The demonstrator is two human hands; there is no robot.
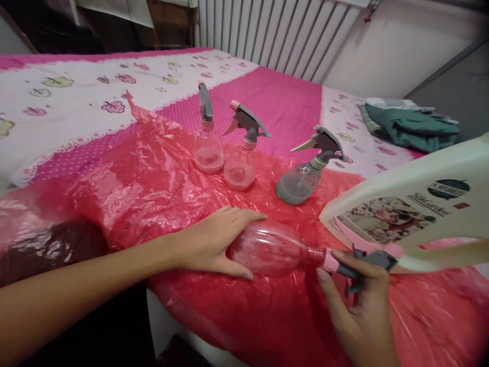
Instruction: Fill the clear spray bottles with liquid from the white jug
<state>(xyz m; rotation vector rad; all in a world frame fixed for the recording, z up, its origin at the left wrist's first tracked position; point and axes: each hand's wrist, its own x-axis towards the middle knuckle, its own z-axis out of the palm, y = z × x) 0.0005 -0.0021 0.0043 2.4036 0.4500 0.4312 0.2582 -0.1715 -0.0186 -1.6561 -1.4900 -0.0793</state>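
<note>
A clear pink spray bottle [275,247] lies on its side over the red plastic sheet [153,173]. Around its base end wraps my left hand [217,239], thumb below and fingers above. My right hand [359,300] grips the bottle's grey and pink trigger head [349,265] with thumb and fingers at the collar. The head sits at the bottle's threaded neck; whether it is fully screwed on I cannot tell. Beyond stand two pink spray bottles [240,165] [209,150] and a greenish-grey spray bottle [300,181], the last one tilted.
A large cream jug [412,204] with a picture label leans at the right, close to my right hand. Folded green cloth [416,125] lies on the pink patterned bedspread [282,97]. Behind the bed is a white radiator [263,33].
</note>
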